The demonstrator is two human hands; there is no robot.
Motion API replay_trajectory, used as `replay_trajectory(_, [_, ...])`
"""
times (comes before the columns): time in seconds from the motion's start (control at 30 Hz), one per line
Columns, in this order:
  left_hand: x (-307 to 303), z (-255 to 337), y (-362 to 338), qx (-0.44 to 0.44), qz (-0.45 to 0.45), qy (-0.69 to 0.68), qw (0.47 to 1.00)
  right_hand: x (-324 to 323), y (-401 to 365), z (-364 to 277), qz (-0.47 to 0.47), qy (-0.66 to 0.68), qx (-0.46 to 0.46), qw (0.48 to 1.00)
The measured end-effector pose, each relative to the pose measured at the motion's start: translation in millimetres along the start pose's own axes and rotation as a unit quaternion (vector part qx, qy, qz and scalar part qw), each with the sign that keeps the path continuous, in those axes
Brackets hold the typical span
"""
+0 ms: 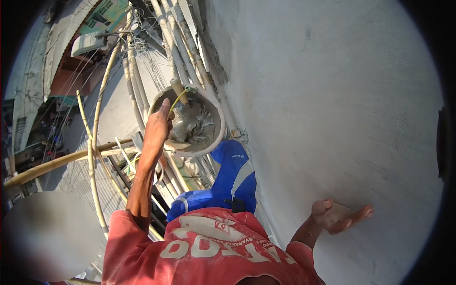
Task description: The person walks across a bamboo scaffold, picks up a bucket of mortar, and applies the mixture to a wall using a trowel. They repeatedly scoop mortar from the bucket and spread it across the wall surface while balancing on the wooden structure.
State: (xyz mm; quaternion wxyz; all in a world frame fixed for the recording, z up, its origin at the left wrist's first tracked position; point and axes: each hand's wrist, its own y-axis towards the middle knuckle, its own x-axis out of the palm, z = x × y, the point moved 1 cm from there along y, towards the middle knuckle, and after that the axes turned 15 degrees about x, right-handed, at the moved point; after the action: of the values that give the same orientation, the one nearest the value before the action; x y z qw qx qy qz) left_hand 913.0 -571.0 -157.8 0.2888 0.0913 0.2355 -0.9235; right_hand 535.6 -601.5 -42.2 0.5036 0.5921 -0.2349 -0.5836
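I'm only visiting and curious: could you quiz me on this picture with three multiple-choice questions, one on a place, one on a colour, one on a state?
1. Where is the left hand?
A. at the rim of the pan
B. in a pocket
C. on a ladder

2. What colour is the shirt?
A. green
B. red
C. black

3. How is the pan?
A. empty
B. holding grey mortar
C. turned upside down

Answers:
1 A: the arm reaches out and the hand meets the pan's near edge.
2 B: the shirt is red with pale lettering.
3 B: the pan sits open side up with a wet grey mass inside.
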Motion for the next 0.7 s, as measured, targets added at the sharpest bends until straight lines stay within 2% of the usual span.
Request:
replay_trajectory(0.03, [6.1, 5.4, 4.3, -0.008, -0.003, 0.009, 1.0, 0.5, -4.5, 6.1, -0.069, -0.057, 0.03, 0.996])
replay_trajectory(0.1, [13.5, 11.4, 20.6, 0.018, 0.006, 0.018, 1.0, 6.0, -11.0, 12.9, -0.037, 0.007, -0.049, 0.998])
replay_trajectory(0.2, [16.0, 24.5, 37.7, 0.047, 0.015, 0.043, 0.998, 6.0, -15.8, 9.8, -0.036, -0.012, -0.072, 0.997])
replay_trajectory(0.3, [18.9, 39.7, 54.6, 0.099, 0.027, 0.038, 0.994, 12.6, -8.6, 2.0, -0.051, -0.05, -0.082, 0.994])
replay_trajectory(0.63, [29.5, 86.6, 125.7, 0.151, 0.038, 0.023, 0.987, 16.9, -4.3, -2.7, -0.07, -0.065, -0.106, 0.99])
replay_trajectory(0.67, [27.5, 91.3, 133.0, 0.136, 0.033, 0.104, 0.985, 16.3, -4.5, -2.5, -0.072, -0.065, -0.105, 0.99])
replay_trajectory(0.7, [29.5, 89.5, 141.4, 0.134, 0.032, 0.107, 0.985, 15.0, -4.1, -2.8, -0.073, -0.066, -0.104, 0.99])
